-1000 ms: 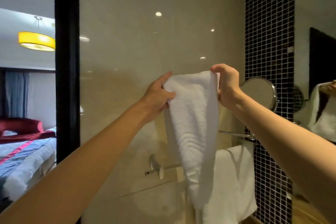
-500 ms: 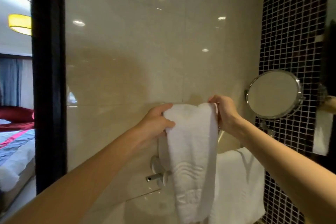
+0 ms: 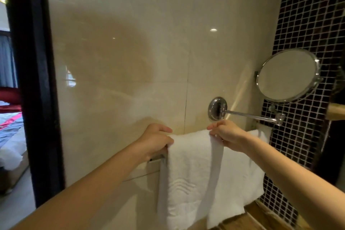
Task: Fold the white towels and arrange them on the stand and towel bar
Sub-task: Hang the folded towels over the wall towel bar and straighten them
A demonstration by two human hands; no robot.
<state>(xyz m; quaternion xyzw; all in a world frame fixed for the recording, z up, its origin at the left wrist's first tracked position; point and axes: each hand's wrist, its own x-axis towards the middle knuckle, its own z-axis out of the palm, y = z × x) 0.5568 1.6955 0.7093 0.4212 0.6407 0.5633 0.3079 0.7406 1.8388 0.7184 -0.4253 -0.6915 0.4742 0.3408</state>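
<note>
Down at the bar [image 3: 156,157] now — towel [image 3: 190,166] in left hand [image 3: 155,142] and right hand [image 3: 228,135] grip

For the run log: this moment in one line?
step: hanging | left hand: grips folded towel corner | right hand: pinches other corner | towel bar: mostly hidden | second towel: hangs alongside

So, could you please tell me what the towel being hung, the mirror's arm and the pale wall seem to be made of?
Folded towel: white terry cloth, apparently cotton; soft nap, embossed wavy lines. Mirror arm: polished chromed metal, it seems; bright reflections. Wall: glossy beige tile, ceramic or stone; reflects light spots, thin joint lines.
</note>
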